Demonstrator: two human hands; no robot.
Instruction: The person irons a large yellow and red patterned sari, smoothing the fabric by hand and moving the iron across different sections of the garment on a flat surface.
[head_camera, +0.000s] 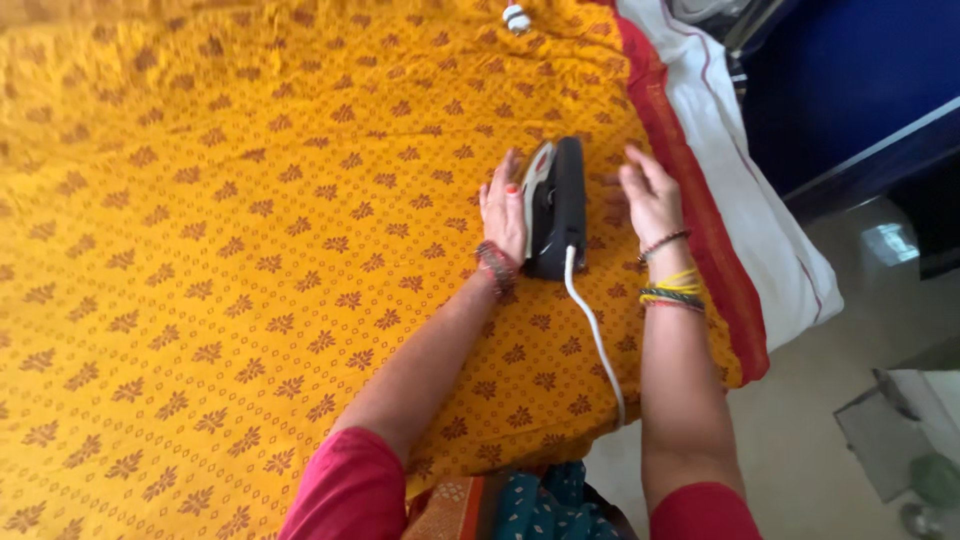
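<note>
A black electric iron (558, 205) rests flat on a wide yellow cloth (220, 250) printed with small brown motifs and edged in red. Its white cord (592, 335) runs down toward me over the cloth's near edge. My left hand (503, 212) lies flat on the cloth, fingers together, pressed against the iron's left side. My right hand (648, 195) rests flat on the cloth just right of the iron, fingers spread, a small gap away from it. Both wrists wear bangles. Neither hand grips anything.
The cloth's red border (700, 215) lies over a white sheet (760, 230) that hangs off the right edge of the surface. A dark blue cabinet (850, 80) stands at the upper right. Pale floor (800, 440) shows at the lower right. A small white object (516, 17) sits at the top.
</note>
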